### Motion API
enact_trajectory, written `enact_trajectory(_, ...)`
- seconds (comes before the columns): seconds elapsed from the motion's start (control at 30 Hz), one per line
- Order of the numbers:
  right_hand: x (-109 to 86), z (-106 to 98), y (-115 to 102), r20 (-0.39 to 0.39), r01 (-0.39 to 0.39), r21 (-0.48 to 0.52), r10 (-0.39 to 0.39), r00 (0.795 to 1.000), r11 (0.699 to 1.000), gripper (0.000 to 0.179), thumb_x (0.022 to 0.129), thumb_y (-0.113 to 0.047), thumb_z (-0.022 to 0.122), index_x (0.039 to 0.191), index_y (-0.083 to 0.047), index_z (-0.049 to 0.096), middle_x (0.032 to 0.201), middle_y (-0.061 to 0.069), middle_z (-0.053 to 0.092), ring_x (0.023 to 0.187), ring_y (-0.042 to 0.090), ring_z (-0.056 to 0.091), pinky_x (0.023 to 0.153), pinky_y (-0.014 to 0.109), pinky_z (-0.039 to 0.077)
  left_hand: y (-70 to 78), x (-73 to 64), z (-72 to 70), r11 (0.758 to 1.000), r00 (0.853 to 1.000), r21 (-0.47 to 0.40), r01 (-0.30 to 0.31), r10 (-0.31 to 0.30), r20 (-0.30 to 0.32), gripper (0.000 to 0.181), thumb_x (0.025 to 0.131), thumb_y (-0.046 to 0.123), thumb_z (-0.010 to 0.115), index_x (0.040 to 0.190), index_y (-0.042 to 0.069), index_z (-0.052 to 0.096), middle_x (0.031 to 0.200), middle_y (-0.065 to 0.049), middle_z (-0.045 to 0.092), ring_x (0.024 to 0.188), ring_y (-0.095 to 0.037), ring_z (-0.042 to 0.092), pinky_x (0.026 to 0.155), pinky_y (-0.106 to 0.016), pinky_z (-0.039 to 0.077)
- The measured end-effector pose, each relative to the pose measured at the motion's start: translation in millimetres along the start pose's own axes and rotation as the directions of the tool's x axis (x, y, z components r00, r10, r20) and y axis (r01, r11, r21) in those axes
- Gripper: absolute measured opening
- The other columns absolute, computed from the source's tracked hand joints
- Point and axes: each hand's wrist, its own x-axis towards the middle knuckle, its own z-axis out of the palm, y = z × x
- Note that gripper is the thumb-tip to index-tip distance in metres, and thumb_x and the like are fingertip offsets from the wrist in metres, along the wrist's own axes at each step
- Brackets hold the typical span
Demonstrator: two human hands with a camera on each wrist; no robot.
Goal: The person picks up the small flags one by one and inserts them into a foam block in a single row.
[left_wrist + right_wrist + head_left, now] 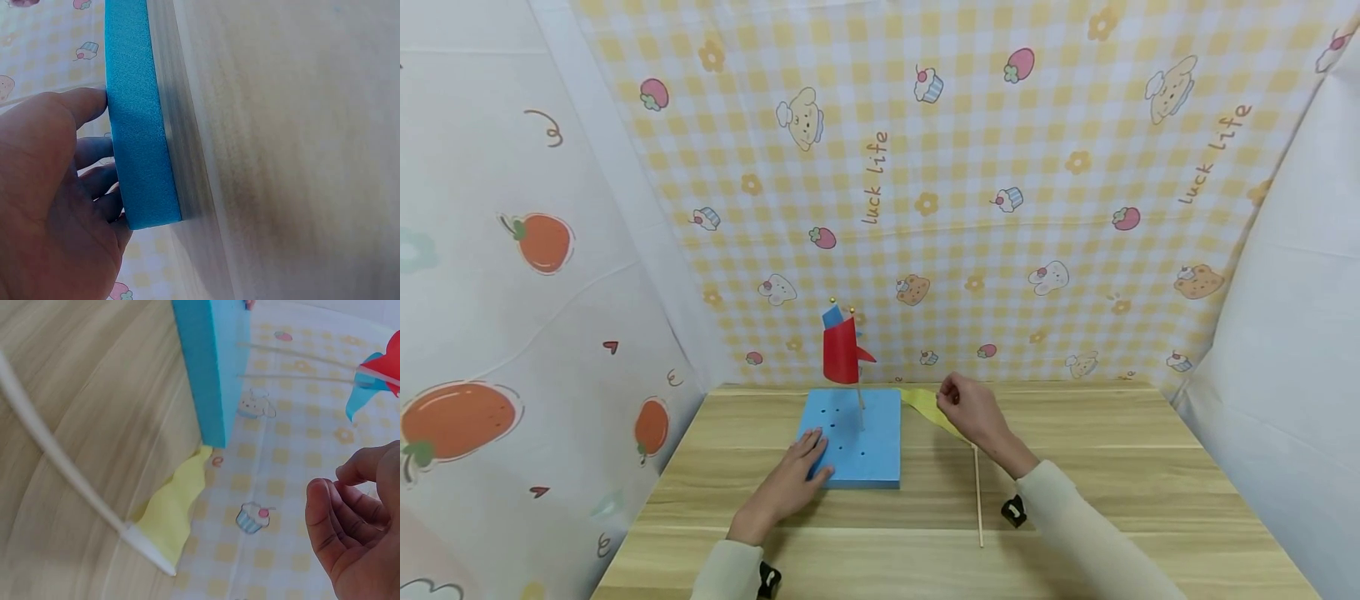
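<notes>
A blue foam block [880, 458] with several small holes lies on the table. In it stand two thin sticks bearing a red flag [840, 354] and, partly hidden behind it, a blue flag [832, 317]. My left hand [790, 479] rests on the block's front left corner; in the left wrist view its thumb touches the edge of the block [140, 125]. To the right a yellow flag [925, 404] lies on the table, its wooden stick [978, 500] pointing toward me. Above that flag hovers my right hand [973, 412], fingers loosely curled, with nothing visible in them.
Behind the wooden table [1075, 517] hangs a yellow checked cloth [970, 150]. White cloth sheets close off both sides, the left one [490, 317] printed with fruit. Small black wrist devices [1013, 511] show by the sleeves.
</notes>
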Motion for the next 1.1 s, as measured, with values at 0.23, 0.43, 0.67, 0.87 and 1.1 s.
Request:
enact_trajectory(0.23,-13.3,-11,16,0.028,-0.058,-0.021,0.059,0.998,0.998,0.006,0.097,-0.009,0.07,0.092,-0.009,0.069,0.078,0.0,0.068,0.064,0.009,0.057,0.06,0.026,0.05,0.5,-0.4,-0.3,1.0,1.0,-0.005,0.002,-0.002,0.0,0.064,0.109,0.031,0.063,0.159,-0.004,0.045,0.173,-0.02,0.033,0.164,-0.041,0.025,0.132,-0.061,0.023)
enact_trajectory(0.43,-27.0,-17,27,0.055,-0.097,-0.056,0.1,0.993,0.994,0.009,0.097,-0.009,0.071,0.089,-0.007,0.07,0.075,0.001,0.068,0.063,0.009,0.057,0.059,0.026,0.05,0.7,-0.3,-0.5,1.0,1.0,-0.005,0.002,-0.002,-0.001,0.064,0.109,0.032,0.063,0.159,-0.004,0.045,0.173,-0.02,0.033,0.164,-0.041,0.024,0.132,-0.061,0.023)
enact_trajectory(0.67,-44.3,-16,38,0.081,-0.133,-0.099,0.141,0.987,0.986,0.013,0.094,-0.007,0.073,0.082,-0.008,0.068,0.072,0.001,0.066,0.06,0.008,0.053,0.056,0.023,0.046,1.5,-0.8,-0.8,1.0,1.0,0.0,0.006,-0.006,0.001,0.064,0.109,0.031,0.063,0.159,-0.004,0.045,0.173,-0.02,0.034,0.163,-0.041,0.025,0.132,-0.06,0.024)
enact_trajectory(0.87,-60.5,-8,47,0.137,-0.207,-0.095,0.219,0.966,0.974,0.017,0.093,-0.007,0.074,0.079,-0.009,0.066,0.069,-0.001,0.064,0.059,0.009,0.051,0.054,0.021,0.042,2.5,-0.9,-1.2,1.0,1.0,-0.001,0.008,-0.008,-0.001,0.064,0.108,0.031,0.064,0.159,-0.004,0.046,0.173,-0.02,0.034,0.163,-0.041,0.025,0.132,-0.06,0.024)
enact_trajectory(1.1,-74.7,2,51,0.192,-0.274,-0.101,0.289,0.938,0.956,0.025,0.092,-0.011,0.079,0.073,-0.011,0.062,0.066,-0.002,0.059,0.057,0.01,0.049,0.051,0.021,0.037,2.2,-0.5,-1.0,1.0,1.0,0.003,0.004,-0.004,-0.001,0.063,0.108,0.03,0.064,0.158,-0.005,0.046,0.172,-0.021,0.034,0.163,-0.041,0.025,0.132,-0.06,0.024)
